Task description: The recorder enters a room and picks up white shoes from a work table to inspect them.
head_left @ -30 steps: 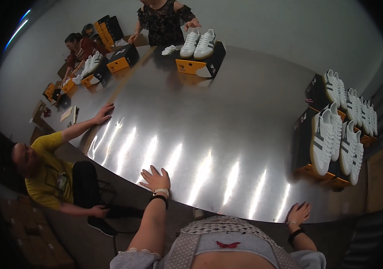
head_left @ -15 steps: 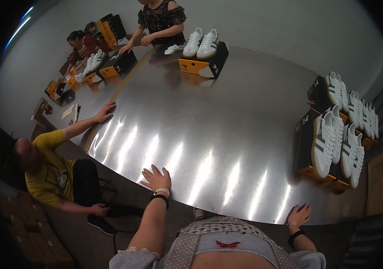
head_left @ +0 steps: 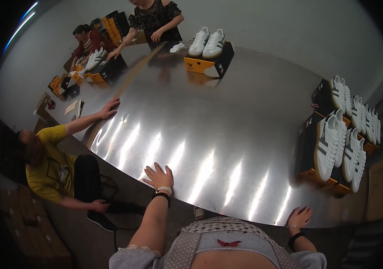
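Observation:
My left hand lies flat with fingers spread on the near edge of a shiny metal-topped table. Farther right, my right hand rests on the same edge, its fingers stretched out and holding nothing. Nearest to the right hand stand black and orange shoe boxes with pairs of white sneakers on top. Another pair of white sneakers sits on a black and orange shoe box at the table's far side.
At the left a person in a yellow shirt sits with one hand on the table. Beyond, a person in a black top reaches toward a shoe box, beside a person in red. Cartons stand at the right.
The far shoe box by the person in the black top has shifted left, and that person's hands have moved apart. My hands keep their places on the table edge; the view has turned slightly.

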Tool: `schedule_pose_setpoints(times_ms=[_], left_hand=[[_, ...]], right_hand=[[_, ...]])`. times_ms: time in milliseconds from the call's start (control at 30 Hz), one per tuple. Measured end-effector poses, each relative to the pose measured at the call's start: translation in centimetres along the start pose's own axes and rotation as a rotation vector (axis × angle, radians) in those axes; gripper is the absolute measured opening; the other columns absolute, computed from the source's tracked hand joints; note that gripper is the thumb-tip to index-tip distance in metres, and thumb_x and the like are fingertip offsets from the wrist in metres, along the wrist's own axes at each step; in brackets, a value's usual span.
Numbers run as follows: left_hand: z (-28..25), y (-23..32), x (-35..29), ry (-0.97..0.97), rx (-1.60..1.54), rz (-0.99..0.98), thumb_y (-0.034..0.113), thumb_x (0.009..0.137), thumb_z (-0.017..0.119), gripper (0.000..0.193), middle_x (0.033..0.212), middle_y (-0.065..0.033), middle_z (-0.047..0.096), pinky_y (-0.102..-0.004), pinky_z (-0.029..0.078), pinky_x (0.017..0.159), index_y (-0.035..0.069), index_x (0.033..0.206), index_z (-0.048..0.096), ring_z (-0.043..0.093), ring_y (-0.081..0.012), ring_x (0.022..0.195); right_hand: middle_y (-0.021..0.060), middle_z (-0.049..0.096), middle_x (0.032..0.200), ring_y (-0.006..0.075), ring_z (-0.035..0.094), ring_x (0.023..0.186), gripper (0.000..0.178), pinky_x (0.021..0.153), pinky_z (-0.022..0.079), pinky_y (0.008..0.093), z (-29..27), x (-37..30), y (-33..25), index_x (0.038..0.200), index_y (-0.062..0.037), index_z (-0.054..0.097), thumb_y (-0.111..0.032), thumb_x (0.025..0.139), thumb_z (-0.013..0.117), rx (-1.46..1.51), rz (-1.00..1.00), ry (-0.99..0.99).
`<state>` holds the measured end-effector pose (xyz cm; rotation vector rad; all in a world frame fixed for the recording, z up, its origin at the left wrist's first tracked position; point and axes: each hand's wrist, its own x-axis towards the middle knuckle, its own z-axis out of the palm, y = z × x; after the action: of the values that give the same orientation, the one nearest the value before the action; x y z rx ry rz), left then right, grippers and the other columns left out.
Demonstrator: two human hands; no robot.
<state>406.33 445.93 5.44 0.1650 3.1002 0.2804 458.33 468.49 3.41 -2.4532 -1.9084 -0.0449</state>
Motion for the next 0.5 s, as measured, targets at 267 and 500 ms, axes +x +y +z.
schedule_pose_setpoints(times_ms=[267, 500], left_hand=[[0.20, -0.09, 0.02, -0.001, -0.002, -0.004, 0.046, 0.087, 0.043, 0.062, 0.146, -0.0239, 0.023, -0.0636, 0.006, 0.107, 0.011, 0.138, 0.038, 0.014, -0.0351, 0.139], [0.17, 0.05, -0.06, -0.009, 0.007, -0.004, 0.045, 0.087, 0.043, 0.062, 0.146, -0.0235, 0.023, -0.0634, 0.007, 0.107, 0.011, 0.138, 0.037, 0.013, -0.0347, 0.140]], right_hand=[[0.0166, 0.029, 0.146, 0.0288, 0.024, 0.136, 0.053, 0.109, 0.016, 0.0491, 0.52, 0.17, 0.42, 0.135, -0.0036, 0.038, -0.035, 0.092, 0.041, -0.009, -0.011, 0.013], [0.0168, 0.029, 0.146, 0.0289, 0.023, 0.137, 0.053, 0.109, 0.016, 0.0488, 0.65, 0.25, 0.59, 0.134, -0.0033, 0.038, -0.035, 0.092, 0.041, -0.005, -0.007, 0.013]])
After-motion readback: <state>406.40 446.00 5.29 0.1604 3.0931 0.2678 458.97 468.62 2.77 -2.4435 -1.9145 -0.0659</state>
